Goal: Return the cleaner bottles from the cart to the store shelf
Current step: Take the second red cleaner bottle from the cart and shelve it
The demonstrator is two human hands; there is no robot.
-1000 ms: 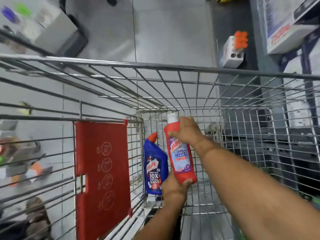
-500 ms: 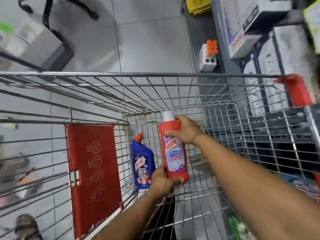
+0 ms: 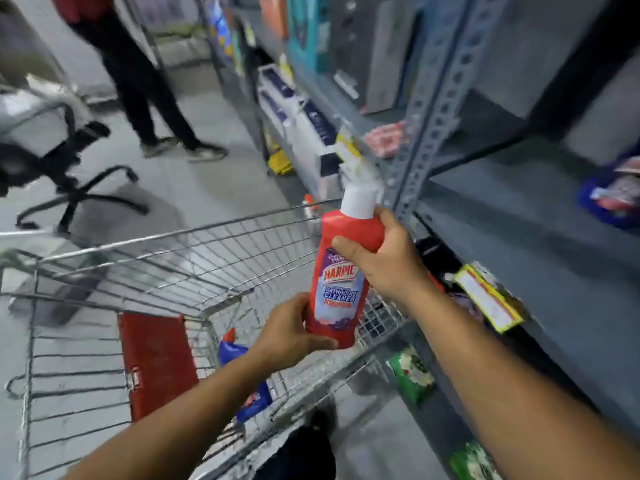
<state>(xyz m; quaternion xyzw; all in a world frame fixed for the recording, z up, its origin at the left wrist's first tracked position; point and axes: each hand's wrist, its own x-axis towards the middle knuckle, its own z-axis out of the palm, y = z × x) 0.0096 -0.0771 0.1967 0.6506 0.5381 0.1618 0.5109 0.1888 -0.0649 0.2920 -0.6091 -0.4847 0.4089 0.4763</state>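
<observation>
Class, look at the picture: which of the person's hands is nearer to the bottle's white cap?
Right. The right hand grips the red bottle at its shoulder, just under the white cap. The left hand holds the bottle's base, at the far end from the cap.

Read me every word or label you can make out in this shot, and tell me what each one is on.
"HARPIC": label of the red bottle, held by the left hand and right hand.
"BATHROOM CLEANER": same label, below the brand.
Small print above the brand and the red line under "CLEANER": too blurred.
Blue bottle in the cart: label hidden.
Yellow-edged shelf tag and shelf boxes: unreadable.
</observation>
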